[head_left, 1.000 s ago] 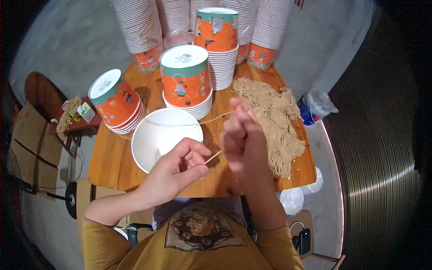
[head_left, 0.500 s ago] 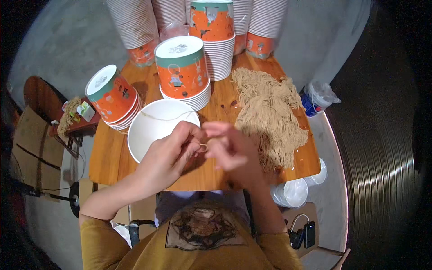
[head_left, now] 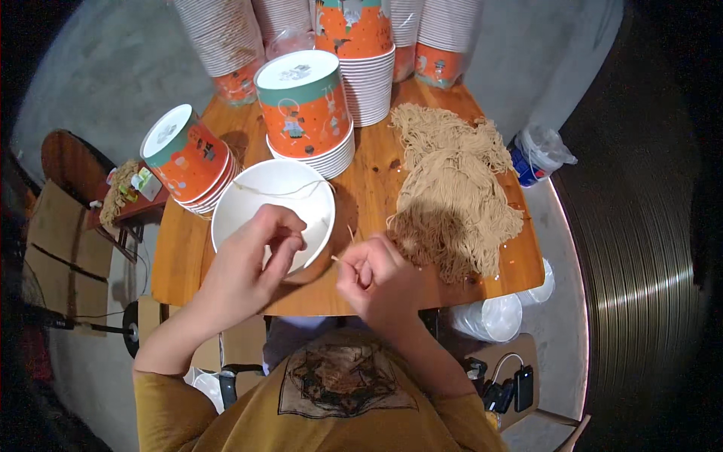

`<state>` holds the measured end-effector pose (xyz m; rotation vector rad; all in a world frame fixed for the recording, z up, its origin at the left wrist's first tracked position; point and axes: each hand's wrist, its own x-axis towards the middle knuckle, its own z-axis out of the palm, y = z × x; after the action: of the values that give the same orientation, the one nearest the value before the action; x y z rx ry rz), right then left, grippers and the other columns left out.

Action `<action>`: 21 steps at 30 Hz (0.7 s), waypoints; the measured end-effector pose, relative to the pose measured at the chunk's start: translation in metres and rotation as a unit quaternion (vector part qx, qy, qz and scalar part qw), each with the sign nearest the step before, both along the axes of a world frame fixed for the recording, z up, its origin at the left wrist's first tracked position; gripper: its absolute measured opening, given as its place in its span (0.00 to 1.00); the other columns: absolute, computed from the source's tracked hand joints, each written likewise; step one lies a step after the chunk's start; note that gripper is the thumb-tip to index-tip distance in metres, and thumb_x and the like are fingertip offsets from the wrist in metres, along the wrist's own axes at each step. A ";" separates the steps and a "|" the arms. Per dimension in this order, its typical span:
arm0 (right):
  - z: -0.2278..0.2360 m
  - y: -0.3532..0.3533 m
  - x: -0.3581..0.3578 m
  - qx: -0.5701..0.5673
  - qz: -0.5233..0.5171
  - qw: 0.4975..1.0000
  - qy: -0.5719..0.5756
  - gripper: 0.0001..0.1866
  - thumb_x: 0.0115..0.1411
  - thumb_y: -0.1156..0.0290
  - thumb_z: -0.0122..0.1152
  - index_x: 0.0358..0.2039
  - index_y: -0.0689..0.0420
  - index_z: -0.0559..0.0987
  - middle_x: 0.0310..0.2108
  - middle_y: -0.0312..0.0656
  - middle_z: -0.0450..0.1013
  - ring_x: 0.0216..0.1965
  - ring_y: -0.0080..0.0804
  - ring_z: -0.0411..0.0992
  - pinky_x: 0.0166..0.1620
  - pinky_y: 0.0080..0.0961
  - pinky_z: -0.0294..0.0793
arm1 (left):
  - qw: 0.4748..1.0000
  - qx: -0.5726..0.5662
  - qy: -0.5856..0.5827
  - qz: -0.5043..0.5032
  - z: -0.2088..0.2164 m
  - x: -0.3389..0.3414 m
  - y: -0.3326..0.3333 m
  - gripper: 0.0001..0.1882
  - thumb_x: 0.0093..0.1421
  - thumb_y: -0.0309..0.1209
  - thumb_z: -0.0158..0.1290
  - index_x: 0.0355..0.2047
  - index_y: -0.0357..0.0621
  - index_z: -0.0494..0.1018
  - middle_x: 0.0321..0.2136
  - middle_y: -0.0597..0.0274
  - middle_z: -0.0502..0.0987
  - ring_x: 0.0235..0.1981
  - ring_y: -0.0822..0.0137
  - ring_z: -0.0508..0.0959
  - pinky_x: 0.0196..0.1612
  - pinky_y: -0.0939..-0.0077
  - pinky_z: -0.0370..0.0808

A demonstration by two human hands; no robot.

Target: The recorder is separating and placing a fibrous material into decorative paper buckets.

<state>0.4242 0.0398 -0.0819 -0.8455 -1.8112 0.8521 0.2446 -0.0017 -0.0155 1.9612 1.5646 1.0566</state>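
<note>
Over the near edge of a white paper tub [head_left: 241,207], my left hand [head_left: 252,256] has thumb and fingers pinched together; whatever is between them is too small to make out. A thin tan strand [head_left: 282,197] lies across the far part of the tub's opening. My right hand [head_left: 380,275], just to the right of the tub, pinches a short piece of tan yarn [head_left: 352,233], with ends poking out past the fingers. Beyond that hand, a thick bundle of tan yarn [head_left: 456,192] is spread on the wooden table [head_left: 361,177].
Upside-down stacks of orange and green paper tubs stand behind the open one: a left stack [head_left: 184,158], a middle stack [head_left: 301,113] and a taller stack [head_left: 365,83]. Wrapped tub stacks [head_left: 440,45] line the back. A blue bucket [head_left: 527,162] stands beyond the table's right edge.
My hands were close together at the tub's near right edge; now they are apart, the left over the tub, the right lower with a yarn piece showing.
</note>
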 end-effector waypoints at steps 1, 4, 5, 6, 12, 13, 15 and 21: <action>-0.006 -0.002 -0.002 0.041 -0.009 0.999 -0.004 0.08 0.49 0.79 0.60 0.27 0.57 0.70 0.25 0.42 0.67 0.22 0.38 0.69 0.25 0.32 0.70 | 1.000 -0.002 0.012 0.006 -0.001 -0.003 -0.002 0.07 0.62 0.25 0.50 0.40 0.38 0.67 0.29 0.58 0.74 0.31 0.68 0.75 0.35 0.75 0.72; -0.015 -0.005 -0.009 0.065 -0.008 0.998 0.004 0.08 0.48 0.81 0.60 0.27 0.58 0.69 0.24 0.43 0.66 0.22 0.39 0.69 0.24 0.32 0.70 | 0.995 -0.093 0.023 -0.011 -0.005 -0.009 -0.008 0.09 0.61 0.26 0.51 0.41 0.38 0.68 0.29 0.58 0.74 0.30 0.69 0.74 0.36 0.75 0.72; -0.017 -0.006 -0.011 0.050 0.004 0.999 0.017 0.09 0.48 0.81 0.59 0.27 0.58 0.69 0.24 0.43 0.65 0.22 0.39 0.69 0.24 0.32 0.70 | 0.995 -0.094 0.024 -0.011 -0.006 -0.010 -0.008 0.09 0.61 0.26 0.51 0.41 0.38 0.68 0.29 0.58 0.74 0.30 0.69 0.74 0.36 0.75 0.72; -0.017 -0.007 -0.013 0.048 0.005 0.999 0.018 0.09 0.48 0.81 0.59 0.27 0.58 0.69 0.24 0.43 0.65 0.22 0.39 0.69 0.24 0.32 0.70 | 0.995 -0.097 0.024 -0.009 -0.007 -0.010 -0.008 0.09 0.61 0.26 0.51 0.42 0.38 0.69 0.29 0.58 0.74 0.29 0.68 0.74 0.36 0.75 0.72; -0.021 -0.002 -0.022 0.078 -0.016 0.996 0.036 0.10 0.46 0.84 0.59 0.26 0.59 0.68 0.24 0.43 0.64 0.23 0.41 0.69 0.25 0.32 0.70 | 0.995 -0.093 0.032 -0.003 -0.007 -0.006 -0.006 0.09 0.61 0.26 0.50 0.42 0.38 0.70 0.28 0.58 0.75 0.28 0.68 0.74 0.35 0.75 0.72; -0.022 -0.001 -0.023 0.083 -0.015 0.996 0.041 0.10 0.46 0.84 0.59 0.26 0.60 0.67 0.23 0.44 0.64 0.23 0.41 0.69 0.26 0.33 0.70 | 0.995 -0.090 0.033 -0.004 -0.007 -0.006 -0.005 0.09 0.61 0.26 0.51 0.42 0.38 0.70 0.28 0.57 0.75 0.28 0.68 0.74 0.34 0.75 0.72; -0.023 -0.001 -0.025 0.087 -0.014 0.995 0.046 0.10 0.46 0.84 0.59 0.26 0.60 0.67 0.23 0.44 0.64 0.24 0.41 0.69 0.26 0.33 0.70 | 0.996 -0.086 0.031 -0.004 -0.009 -0.007 -0.005 0.09 0.61 0.26 0.51 0.42 0.38 0.70 0.28 0.57 0.75 0.28 0.68 0.74 0.34 0.75 0.72; -0.025 0.001 -0.030 0.111 -0.025 0.990 0.078 0.11 0.45 0.85 0.61 0.25 0.58 0.69 0.20 0.36 0.64 0.16 0.22 0.60 0.20 0.20 0.62 | 0.996 -0.085 0.029 -0.004 -0.009 -0.008 -0.004 0.10 0.61 0.26 0.51 0.43 0.38 0.70 0.29 0.57 0.75 0.28 0.67 0.75 0.34 0.75 0.72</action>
<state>0.3942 0.0407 -0.1064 -0.6601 -1.7020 0.6519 0.2370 -0.0060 -0.0248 1.8970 1.6187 0.8388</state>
